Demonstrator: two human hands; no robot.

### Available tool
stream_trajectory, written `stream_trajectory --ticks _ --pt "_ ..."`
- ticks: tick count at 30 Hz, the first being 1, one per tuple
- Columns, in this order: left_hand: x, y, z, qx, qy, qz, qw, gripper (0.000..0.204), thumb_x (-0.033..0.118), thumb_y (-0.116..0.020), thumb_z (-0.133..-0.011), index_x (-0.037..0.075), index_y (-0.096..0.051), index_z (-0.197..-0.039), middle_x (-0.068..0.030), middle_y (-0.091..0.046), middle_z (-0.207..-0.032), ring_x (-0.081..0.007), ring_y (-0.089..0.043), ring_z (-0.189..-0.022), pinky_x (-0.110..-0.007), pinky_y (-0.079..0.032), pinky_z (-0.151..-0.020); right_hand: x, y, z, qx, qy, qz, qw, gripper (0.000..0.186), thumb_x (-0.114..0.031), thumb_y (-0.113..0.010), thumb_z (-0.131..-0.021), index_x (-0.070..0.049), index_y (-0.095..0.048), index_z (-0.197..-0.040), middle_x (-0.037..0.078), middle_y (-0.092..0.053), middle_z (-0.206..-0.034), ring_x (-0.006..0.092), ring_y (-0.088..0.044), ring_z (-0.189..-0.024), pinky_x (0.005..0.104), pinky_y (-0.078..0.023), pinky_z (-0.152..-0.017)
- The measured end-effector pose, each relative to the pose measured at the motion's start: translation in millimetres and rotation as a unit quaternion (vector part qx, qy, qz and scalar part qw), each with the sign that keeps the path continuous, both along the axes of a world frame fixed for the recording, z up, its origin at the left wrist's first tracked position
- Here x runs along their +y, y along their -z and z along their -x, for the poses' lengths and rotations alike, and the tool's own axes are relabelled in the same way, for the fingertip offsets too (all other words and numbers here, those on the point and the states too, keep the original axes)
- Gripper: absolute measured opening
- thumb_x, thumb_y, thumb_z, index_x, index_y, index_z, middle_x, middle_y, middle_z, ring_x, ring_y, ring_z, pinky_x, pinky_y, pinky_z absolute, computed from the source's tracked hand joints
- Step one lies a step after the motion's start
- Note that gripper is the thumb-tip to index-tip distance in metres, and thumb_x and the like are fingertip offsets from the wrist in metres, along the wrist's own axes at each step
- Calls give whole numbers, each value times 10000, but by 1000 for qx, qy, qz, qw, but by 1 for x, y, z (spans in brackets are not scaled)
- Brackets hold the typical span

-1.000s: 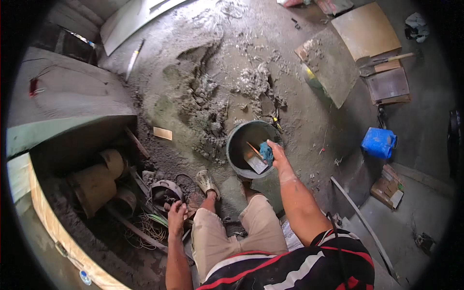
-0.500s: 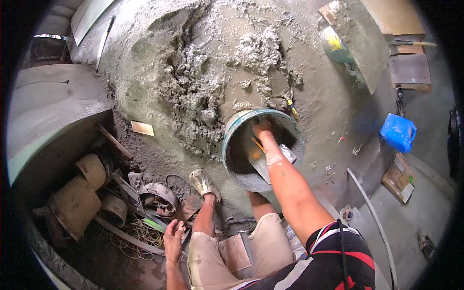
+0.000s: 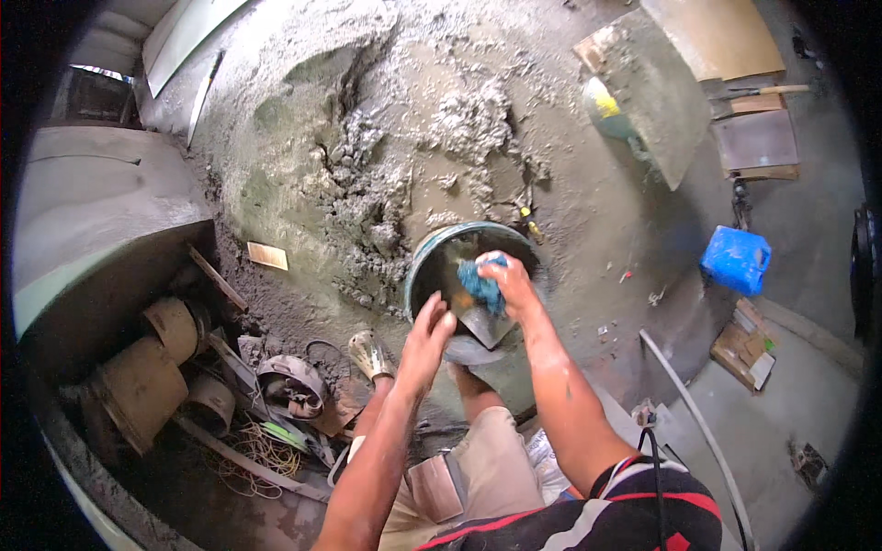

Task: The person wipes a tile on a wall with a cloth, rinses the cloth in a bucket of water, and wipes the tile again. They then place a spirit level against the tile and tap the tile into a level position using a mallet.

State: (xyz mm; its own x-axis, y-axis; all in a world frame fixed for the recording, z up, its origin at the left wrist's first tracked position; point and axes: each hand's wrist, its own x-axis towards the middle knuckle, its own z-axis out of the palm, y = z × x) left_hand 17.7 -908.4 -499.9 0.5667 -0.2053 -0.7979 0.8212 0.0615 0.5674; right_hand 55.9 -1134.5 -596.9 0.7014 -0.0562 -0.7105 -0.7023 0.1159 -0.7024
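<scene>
A round bucket with a teal rim stands in front of my legs, with dark, murky contents. My right hand is closed around a crumpled, wet-looking blue rag over the bucket's opening. Fingers stretched and holding nothing, my left hand is at the bucket's near left rim; whether it touches the rim I cannot tell. Below the rag, a flat grey metal blade leans inside the bucket, and its upper part is hidden.
Wet grey mortar is heaped beyond the bucket. A yellow-handled tool lies by the far rim. To the right are a blue jerrycan and a pale pipe. Dirty buckets and tangled cord fill the lower left.
My right hand has risen from deep inside the bucket, bringing up the blue rag. The left hand has moved up and right from beside my knee to the bucket.
</scene>
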Motion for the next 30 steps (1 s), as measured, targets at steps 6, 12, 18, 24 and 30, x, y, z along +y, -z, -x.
stream_trajectory --ticks 6,12,18,24,30 --pt "-93 -33 -30 -44 -82 92 991 556 424 -487 -1088 40 -514 -1489 -102 -579 -1463 -232 -553 -1318 -368 -423 -1129 46 -135 30 -45 205 -50 976 414 -345 -623 -1040 -21 -626 -1299 87 -697 -1174 205 -632 -1072 336 -482 -993" --pt "-97 -88 5 -261 264 -123 920 612 424 -261 -1119 12 -402 -1550 -259 -362 -1611 -478 -190 -1539 -594 -102 -1239 58 -165 44 -64 201 329 920 383 -400 -584 -1030 -37 -696 -1078 103 -700 -1069 283 -645 -1026 424 -507 -911" --pt "-118 -108 27 -300 327 -322 836 626 439 -357 -1087 31 -367 -1562 -297 -432 -1502 -535 -349 -1410 -749 -304 -1086 52 -201 62 -19 204 210 956 415 -436 -556 -1041 -54 -714 -1084 110 -696 -1114 262 -629 -1080 413 -492 -952" --pt "-81 -142 18 -309 398 -119 856 736 615 -286 -1062 83 -393 -1560 -291 -443 -1514 -503 -377 -1409 -573 -258 -1199 50 -226 61 78 174 -23 981 451 -472 -529 -1053 -72 -733 -1090 116 -693 -1159 242 -613 -1134 402 -477 -992" --pt "-66 -171 13 -173 249 8 953 884 697 -368 -1012 -41 -410 -1497 -284 -469 -1488 -406 -416 -1432 -567 -360 -1124 36 -246 52 122 149 -71 979 471 -494 -513 -1058 -85 -743 -1098 116 -689 -1191 224 -605 -1161 393 -468 -1002"
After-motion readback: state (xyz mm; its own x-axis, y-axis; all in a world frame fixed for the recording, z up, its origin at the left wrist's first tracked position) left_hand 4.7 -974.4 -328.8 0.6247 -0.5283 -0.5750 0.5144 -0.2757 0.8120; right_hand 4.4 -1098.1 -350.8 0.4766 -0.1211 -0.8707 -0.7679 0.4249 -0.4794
